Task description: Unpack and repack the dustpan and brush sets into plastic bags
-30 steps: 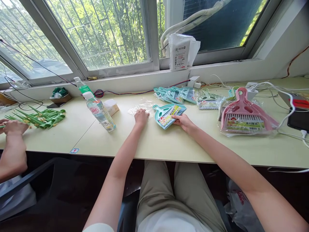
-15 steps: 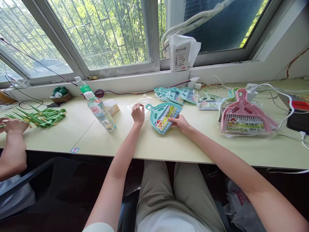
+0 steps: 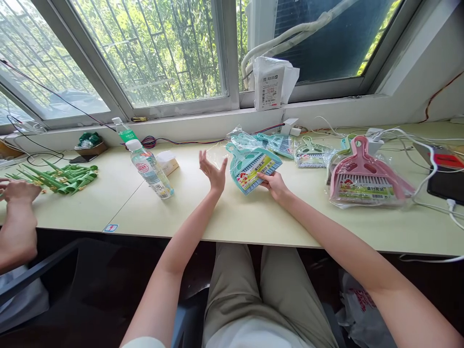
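Observation:
My right hand (image 3: 272, 185) grips the lower right edge of a teal mini dustpan and brush set (image 3: 255, 170), thumb on its yellow and red label. The set is tilted, handle toward the upper left, and seems to hang just above the table. Just left of it, my left hand (image 3: 213, 171) is raised with fingers spread, holding nothing I can see. Clear plastic film shows around the set's handle and behind my left hand. More wrapped teal sets (image 3: 277, 144) lie behind, partly hidden by the held one.
A green set (image 3: 310, 153) and wrapped pink dustpan sets (image 3: 363, 176) lie to the right, near white cables and a black device (image 3: 447, 181). Left stand water bottles (image 3: 150, 169) and a tissue pack (image 3: 167, 162). Farther left, another person's hand (image 3: 21, 190) is beside green plastic stems (image 3: 68, 178).
My left hand has gone from bent fingers to spread ones and shifted slightly right. The held dustpan set has moved up and right, and its handle now overlaps the sets behind.

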`<control>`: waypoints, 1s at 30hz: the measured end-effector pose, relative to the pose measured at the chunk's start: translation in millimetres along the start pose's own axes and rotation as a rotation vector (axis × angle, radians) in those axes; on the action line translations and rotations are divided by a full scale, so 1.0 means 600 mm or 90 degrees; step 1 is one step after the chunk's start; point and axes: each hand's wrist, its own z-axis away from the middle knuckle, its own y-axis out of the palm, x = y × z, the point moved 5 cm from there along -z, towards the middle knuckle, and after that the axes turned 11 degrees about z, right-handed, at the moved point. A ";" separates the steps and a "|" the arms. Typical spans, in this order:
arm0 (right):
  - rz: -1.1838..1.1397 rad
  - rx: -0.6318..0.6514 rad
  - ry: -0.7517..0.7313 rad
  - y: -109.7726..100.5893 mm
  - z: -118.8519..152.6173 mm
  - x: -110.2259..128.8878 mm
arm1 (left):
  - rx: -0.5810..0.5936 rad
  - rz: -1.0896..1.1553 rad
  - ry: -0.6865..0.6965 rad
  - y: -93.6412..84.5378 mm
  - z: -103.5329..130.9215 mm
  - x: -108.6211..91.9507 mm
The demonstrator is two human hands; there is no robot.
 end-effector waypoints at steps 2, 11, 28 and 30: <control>-0.012 0.012 -0.010 0.003 0.002 0.002 | 0.001 0.110 -0.138 -0.005 -0.016 0.029; -0.021 0.043 -0.026 0.009 0.001 -0.001 | 0.490 0.481 -0.430 0.084 0.041 0.055; -0.107 -0.065 -0.072 -0.017 -0.009 -0.004 | 0.625 0.516 -0.442 0.109 0.113 0.023; -0.122 -0.077 -0.086 -0.020 -0.011 -0.003 | 0.667 0.475 -0.420 0.112 0.120 0.015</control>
